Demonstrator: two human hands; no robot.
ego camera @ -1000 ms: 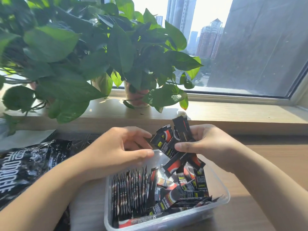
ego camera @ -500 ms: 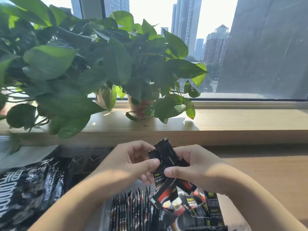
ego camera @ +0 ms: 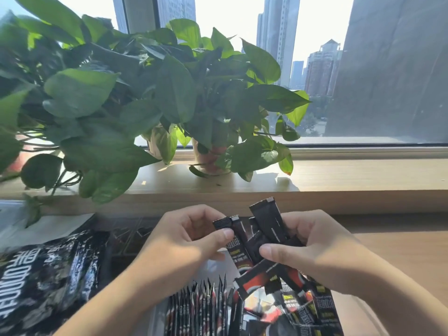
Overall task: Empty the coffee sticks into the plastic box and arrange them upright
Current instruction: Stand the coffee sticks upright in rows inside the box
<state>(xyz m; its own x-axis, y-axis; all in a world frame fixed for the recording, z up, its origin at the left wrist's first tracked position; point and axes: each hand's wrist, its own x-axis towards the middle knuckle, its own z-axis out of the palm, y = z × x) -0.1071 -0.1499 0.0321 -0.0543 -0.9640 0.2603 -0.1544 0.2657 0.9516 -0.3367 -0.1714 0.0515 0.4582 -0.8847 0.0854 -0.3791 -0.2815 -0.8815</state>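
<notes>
Just the one camera, up on my head, facing forward and tipped a little down over the desk (ego camera: 400, 258) toward the far window (ego camera: 388, 69). It's close in: my left hand (ego camera: 184, 238) and right hand (ego camera: 317, 251) fill the near centre, the coffee sticks (ego camera: 201, 309) run off the near edge, plants (ego camera: 145, 93) crowd far left.

The left hand (ego camera: 184, 241), a second ago loose beside the bunch of black-and-red foil coffee sticks (ego camera: 266, 229), now pinches the top end of one of them under its thumb. The right hand (ego camera: 315, 251) has shifted its grip on the bunch. The view has tipped upward, so the upright row of sticks (ego camera: 201, 309) sits at the bottom edge.
</notes>
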